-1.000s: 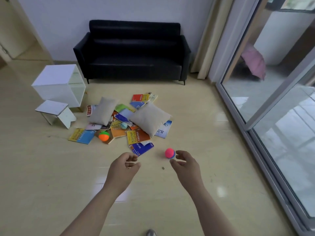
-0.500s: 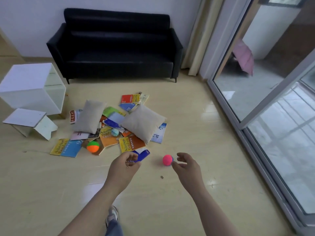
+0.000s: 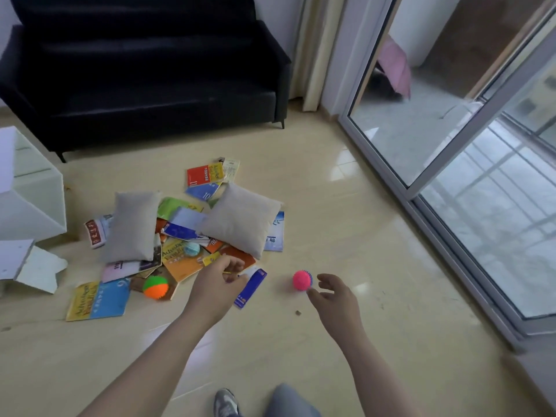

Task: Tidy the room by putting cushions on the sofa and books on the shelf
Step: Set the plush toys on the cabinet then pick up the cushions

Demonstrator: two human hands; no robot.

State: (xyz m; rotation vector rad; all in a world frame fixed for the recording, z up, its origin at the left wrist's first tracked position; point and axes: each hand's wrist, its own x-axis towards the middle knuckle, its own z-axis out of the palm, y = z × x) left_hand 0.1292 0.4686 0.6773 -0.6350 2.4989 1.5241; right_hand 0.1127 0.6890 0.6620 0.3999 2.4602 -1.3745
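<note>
Two grey cushions lie on a heap of books on the floor: the left cushion (image 3: 131, 225) and the right cushion (image 3: 242, 218). Several books (image 3: 180, 260) are scattered under and around them, among them a yellow-blue one (image 3: 97, 300) and a blue one (image 3: 251, 285). The black sofa (image 3: 144, 73) stands behind the heap. A white shelf cube (image 3: 28, 188) sits at the far left. My left hand (image 3: 218, 285) hovers over the near edge of the heap, fingers loosely curled, holding nothing. My right hand (image 3: 332, 296) reaches out beside a pink ball, empty.
A pink spiky ball (image 3: 302, 279) lies on the floor just left of my right hand. An orange-green ball (image 3: 155, 286) and a small teal ball (image 3: 191, 248) lie in the heap. A tipped white stool (image 3: 27, 266) is at left. Glass sliding doors (image 3: 451, 145) run along the right.
I have stepped closer to the heap; sofa and books appear larger. Both hands have moved forward, the left now over the heap's near edge.
</note>
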